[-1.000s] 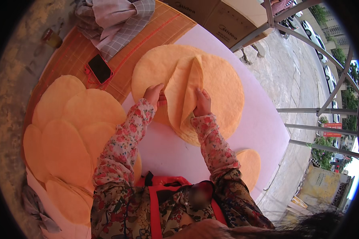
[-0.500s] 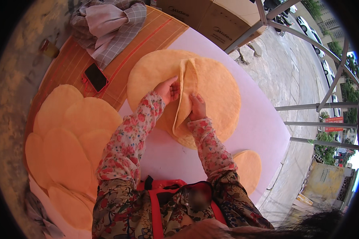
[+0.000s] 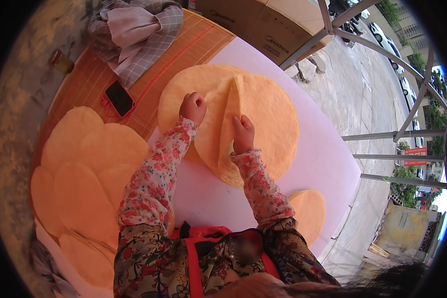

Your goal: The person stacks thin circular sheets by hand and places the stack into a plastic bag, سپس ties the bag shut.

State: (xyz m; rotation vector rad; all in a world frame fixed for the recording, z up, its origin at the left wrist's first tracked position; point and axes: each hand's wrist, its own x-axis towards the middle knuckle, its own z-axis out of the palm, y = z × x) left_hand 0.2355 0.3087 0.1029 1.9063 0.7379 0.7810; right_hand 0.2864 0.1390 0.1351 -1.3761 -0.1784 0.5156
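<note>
A stack of large, round, flat orange-yellow sheets [image 3: 275, 109] with a soft, cloth-like surface lies in front of me. The upper one stands partly lifted in a narrow upright fold [image 3: 229, 114] near the middle of the pile. My right hand [image 3: 243, 134] is closed on this fold, thumb upward, at its right side. To the left, my left hand [image 3: 192, 108] is curled closed over the pile, apart from the fold. Whether its fingers pinch anything, such as a sheet's edge, is hidden.
Several similar oval-looking sheets [image 3: 79, 193] overlap at the left, with another small pile [image 3: 308, 214] at the right. A phone [image 3: 119, 98] and a checked grey cloth [image 3: 159, 37] lie on the orange mat [image 3: 184, 47]. Cardboard boxes [image 3: 268, 32] stand behind; metal bars [image 3: 397, 132] run at the right.
My left hand has moved left, away from the fold, and its fingers have curled closed. The sheet beside the fold now spreads leftward. My right hand has barely shifted.
</note>
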